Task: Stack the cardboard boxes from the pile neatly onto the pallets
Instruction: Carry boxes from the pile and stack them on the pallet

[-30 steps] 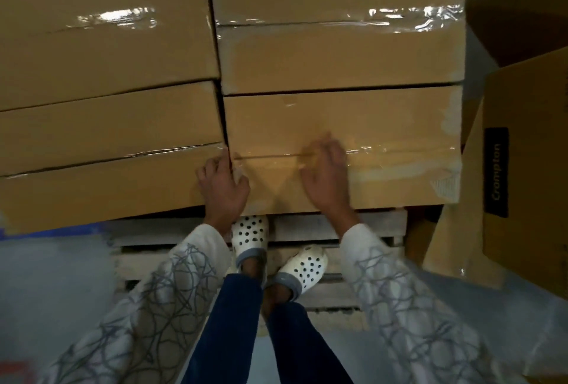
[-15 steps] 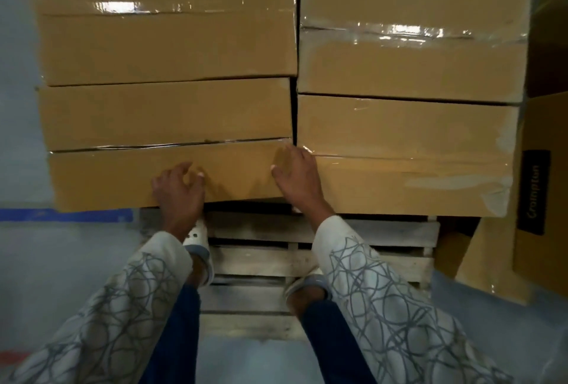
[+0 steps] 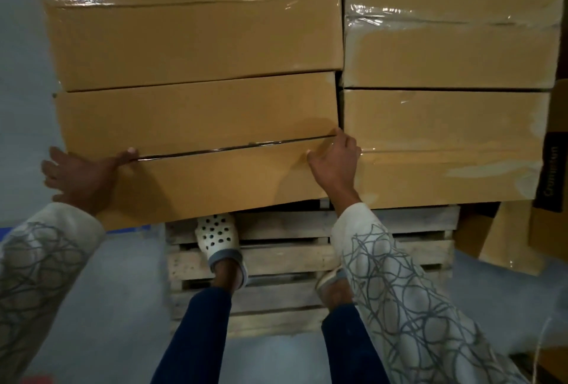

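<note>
Outward goes my left hand [image 3: 80, 177], from the front of the near-left box [image 3: 215, 180] to its left corner. It lies spread flat there, thumb along the tape seam and fingers past the end. My right hand [image 3: 335, 162] stays at the other end, thumb on top and fingers bent at the crack beside the near-right box [image 3: 445, 137]. I cannot tell whether they hook into the crack.

I judge this a two-end hold for squaring the box up. It sits on the pallet [image 3: 307, 257] but overhangs the left and front edges. To the right it is touching its neighbour, so there is no room. On the left there is only open floor [image 3: 92, 291], and my shoe [image 3: 218, 236] is tucked under the front overhang.
</note>
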Demonstrator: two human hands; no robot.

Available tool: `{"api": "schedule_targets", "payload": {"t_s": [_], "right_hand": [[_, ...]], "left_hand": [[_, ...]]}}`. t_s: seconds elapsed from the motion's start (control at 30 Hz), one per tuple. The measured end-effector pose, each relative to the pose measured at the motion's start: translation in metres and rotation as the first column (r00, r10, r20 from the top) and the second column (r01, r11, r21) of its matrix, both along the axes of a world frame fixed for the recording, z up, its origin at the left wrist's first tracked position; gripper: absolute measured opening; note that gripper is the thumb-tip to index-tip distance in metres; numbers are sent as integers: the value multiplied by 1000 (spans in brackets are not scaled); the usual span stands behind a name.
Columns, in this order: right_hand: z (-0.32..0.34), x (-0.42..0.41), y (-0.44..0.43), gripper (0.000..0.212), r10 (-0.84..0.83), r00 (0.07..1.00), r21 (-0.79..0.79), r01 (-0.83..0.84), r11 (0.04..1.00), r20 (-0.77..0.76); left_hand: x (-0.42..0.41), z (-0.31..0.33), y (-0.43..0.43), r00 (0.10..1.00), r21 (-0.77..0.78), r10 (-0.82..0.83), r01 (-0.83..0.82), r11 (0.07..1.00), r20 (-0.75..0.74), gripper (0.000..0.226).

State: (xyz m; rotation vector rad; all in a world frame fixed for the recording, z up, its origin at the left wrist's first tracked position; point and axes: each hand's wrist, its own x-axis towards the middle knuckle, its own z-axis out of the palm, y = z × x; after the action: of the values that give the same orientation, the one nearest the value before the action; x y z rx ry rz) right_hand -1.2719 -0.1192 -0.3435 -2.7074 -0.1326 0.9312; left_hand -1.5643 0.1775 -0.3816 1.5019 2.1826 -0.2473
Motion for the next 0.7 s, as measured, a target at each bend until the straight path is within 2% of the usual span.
{"api": "schedule_targets", "payload": {"t_s": [0.07, 0.17, 0.27, 0.33, 0.43, 0.57, 0.7], "right_hand": [[-1, -2, 5, 85, -73, 997, -25, 73, 997, -2], [-3, 1, 6, 82, -266, 964, -26, 266, 964, 4], [0, -1, -1, 81, -361, 933, -11, 360, 933, -4], [1, -7, -7, 75, -362, 932, -11, 362, 932, 8], [1, -18, -17, 64, -354, 935, -42, 354, 934, 7], [-1, -32, -21, 80, -412, 911, -15, 412, 911, -14], [4, -39, -11, 87, -449, 890, -21, 449, 893, -74]], "left_hand": [[-26, -13, 9, 983, -79, -5, 20, 997, 186, 128], [-34, -12, 5, 949, -63, -40, 62, 996, 312, 119], [-21, 3, -2, 927, -27, -78, 94, 995, 366, 119], [-25, 3, 0, 917, -40, -87, 111, 993, 389, 117], [-31, 3, 4, 914, -82, -75, 118, 990, 398, 128], [-44, -15, 9, 905, -122, -85, 149, 981, 418, 122], [-73, -56, 18, 907, -147, -63, 136, 980, 417, 134]]}}
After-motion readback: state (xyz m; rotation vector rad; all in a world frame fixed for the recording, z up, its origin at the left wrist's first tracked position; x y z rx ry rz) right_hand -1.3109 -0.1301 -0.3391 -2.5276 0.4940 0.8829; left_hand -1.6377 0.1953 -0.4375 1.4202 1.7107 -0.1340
